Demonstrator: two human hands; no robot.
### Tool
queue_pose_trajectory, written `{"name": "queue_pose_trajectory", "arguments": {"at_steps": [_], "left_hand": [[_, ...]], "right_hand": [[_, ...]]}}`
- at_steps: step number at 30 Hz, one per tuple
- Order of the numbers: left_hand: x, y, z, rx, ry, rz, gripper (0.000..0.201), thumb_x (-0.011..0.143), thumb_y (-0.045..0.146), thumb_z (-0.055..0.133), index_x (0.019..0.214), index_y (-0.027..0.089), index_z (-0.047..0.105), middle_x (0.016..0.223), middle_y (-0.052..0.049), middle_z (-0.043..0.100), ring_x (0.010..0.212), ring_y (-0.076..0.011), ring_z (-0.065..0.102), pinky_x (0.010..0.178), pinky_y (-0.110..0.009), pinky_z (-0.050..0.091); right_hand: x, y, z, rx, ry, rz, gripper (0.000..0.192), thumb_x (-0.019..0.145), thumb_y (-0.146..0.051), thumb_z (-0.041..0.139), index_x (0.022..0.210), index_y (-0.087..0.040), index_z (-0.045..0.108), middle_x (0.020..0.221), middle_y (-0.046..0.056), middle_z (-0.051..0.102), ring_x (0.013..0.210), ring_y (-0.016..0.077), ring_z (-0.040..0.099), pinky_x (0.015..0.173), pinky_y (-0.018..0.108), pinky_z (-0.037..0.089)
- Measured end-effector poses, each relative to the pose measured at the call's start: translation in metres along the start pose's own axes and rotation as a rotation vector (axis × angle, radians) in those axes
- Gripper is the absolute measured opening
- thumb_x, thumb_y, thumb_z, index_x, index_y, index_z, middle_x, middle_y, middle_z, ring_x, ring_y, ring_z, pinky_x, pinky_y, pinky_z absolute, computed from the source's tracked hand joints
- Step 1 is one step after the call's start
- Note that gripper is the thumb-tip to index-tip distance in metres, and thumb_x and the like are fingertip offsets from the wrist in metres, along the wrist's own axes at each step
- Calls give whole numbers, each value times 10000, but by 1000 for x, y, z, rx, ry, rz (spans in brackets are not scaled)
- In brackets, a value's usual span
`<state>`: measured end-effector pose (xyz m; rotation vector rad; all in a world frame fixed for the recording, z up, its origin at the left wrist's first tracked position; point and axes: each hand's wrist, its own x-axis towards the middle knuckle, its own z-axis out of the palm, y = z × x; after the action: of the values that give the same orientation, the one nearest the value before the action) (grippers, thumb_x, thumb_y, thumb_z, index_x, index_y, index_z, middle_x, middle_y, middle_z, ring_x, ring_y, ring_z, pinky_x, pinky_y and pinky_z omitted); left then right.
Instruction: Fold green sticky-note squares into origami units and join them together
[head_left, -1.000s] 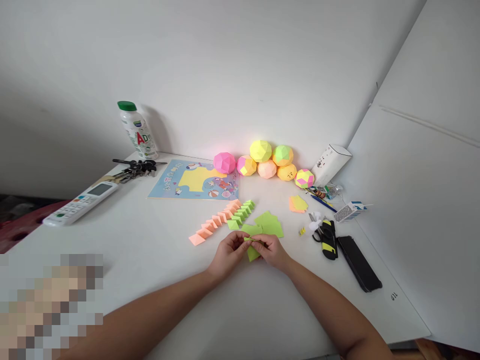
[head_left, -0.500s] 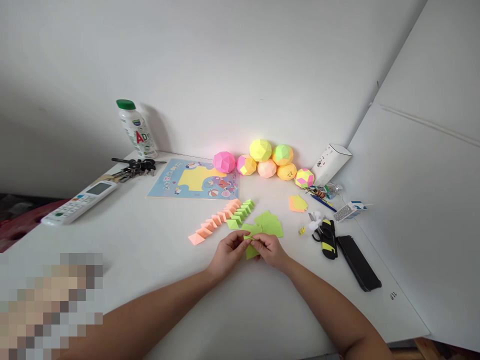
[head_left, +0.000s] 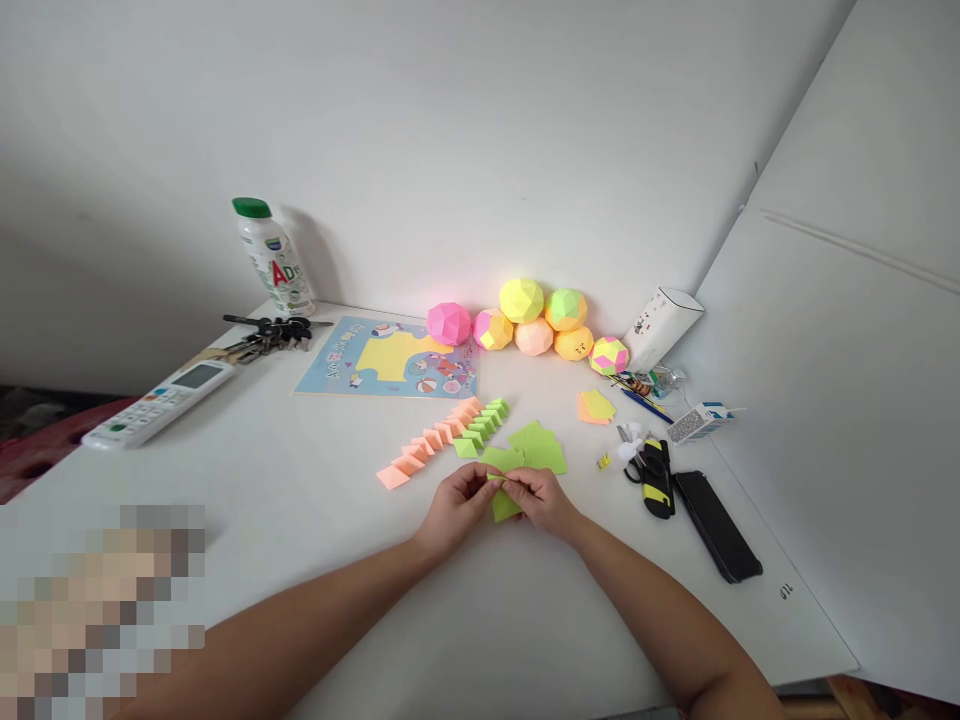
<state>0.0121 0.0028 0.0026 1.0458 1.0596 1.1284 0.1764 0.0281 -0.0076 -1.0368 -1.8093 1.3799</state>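
Note:
My left hand [head_left: 459, 505] and my right hand [head_left: 545, 500] meet at the middle of the table, both pinching the top edge of one green paper sheet [head_left: 506, 504]. Fingertips hide the fold between them. Just beyond lie more green paper sheets [head_left: 540, 448], loosely overlapping. To their left runs a row of folded green paper pieces [head_left: 480, 430]. Alongside it is a longer row of folded peach paper pieces [head_left: 426, 446].
Faceted paper balls [head_left: 533, 320] are piled against the wall. Left stand a bottle [head_left: 274, 260], keys [head_left: 274, 335] and a remote control [head_left: 161, 405]. A printed card [head_left: 337, 370] lies behind. On the right are scissors [head_left: 636, 465], a utility knife [head_left: 657, 480] and a black phone [head_left: 718, 525].
Almost nothing differs. The green sheet's lower end has shifted very slightly toward me, while both hands keep their pinch.

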Motion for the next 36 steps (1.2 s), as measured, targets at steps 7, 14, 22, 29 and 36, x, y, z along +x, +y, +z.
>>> {"name": "queue_pose_trajectory", "arguments": {"at_steps": [7,14,22,29,36], "left_hand": [[0,-1,0,2,-20,1,321,681,470,644,774,165,602,595,22,557,516,-98,495,458,-204,375],[-1,-1,-1,2,-24,-2,304,690,461,643,759,170,588,589,24,537,505,-95,475,429,-197,342],[0,-2,-1,-25,-20,4,299,689,440,655,719,166,540,530,63,466,452,-65,413,422,-186,331],[1,-5,-2,-51,-16,-18,294,732,440,610,740,171,491,511,85,414,448,-61,384,446,-182,306],[2,-3,-2,-140,42,-17,262,778,426,552,750,194,433,532,81,419,465,-76,400,485,-202,354]], "right_hand": [[-1,-1,0,-19,-7,0,327,852,-409,493,661,-147,538,540,-46,360,466,77,416,420,187,437],[-1,-3,1,-38,4,0,329,841,-423,498,661,-152,550,533,-42,360,471,83,408,413,188,424],[-1,-1,1,-44,8,-17,327,843,-410,499,645,-153,540,531,-43,337,464,82,397,405,188,430],[-1,-1,0,-16,10,-14,330,838,-411,509,629,-157,523,524,-47,347,450,82,402,406,203,433],[0,-3,-2,43,30,32,343,827,-439,520,628,-160,509,537,-48,351,441,80,417,397,207,451]]}}
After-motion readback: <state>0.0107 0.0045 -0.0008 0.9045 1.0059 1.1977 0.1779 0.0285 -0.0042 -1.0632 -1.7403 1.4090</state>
